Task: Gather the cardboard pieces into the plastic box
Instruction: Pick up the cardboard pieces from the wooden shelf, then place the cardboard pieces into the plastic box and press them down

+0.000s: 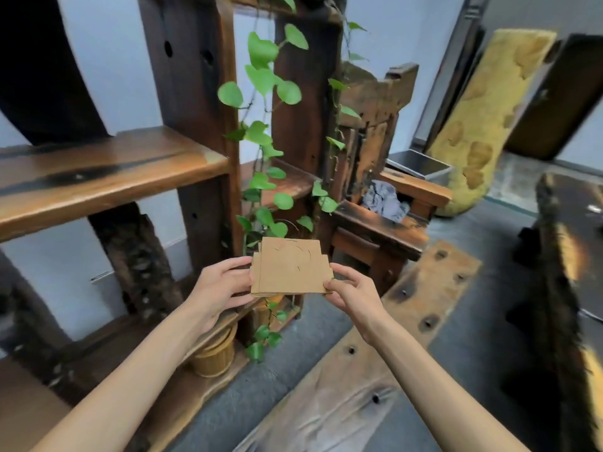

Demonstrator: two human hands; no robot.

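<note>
Stack of cardboard pieces (290, 267), flat, brown, edges slightly offset, held in the air in front of the wooden shelf unit (111, 171). Left hand (222, 285) clamped on the stack's left edge, fingers above and below. Right hand (352, 290) pinching the near right corner, thumb on top. Trailing green vine (264, 102) hangs just behind the stack. Wicker pot (217, 353) below, on the shelf's lowest board. Rough wooden chair (375, 190) to the right, grey crumpled material (385, 199) on its seat. Pale plank (375, 353) with holes lies on the grey floor. Plastic box not identifiable.
</note>
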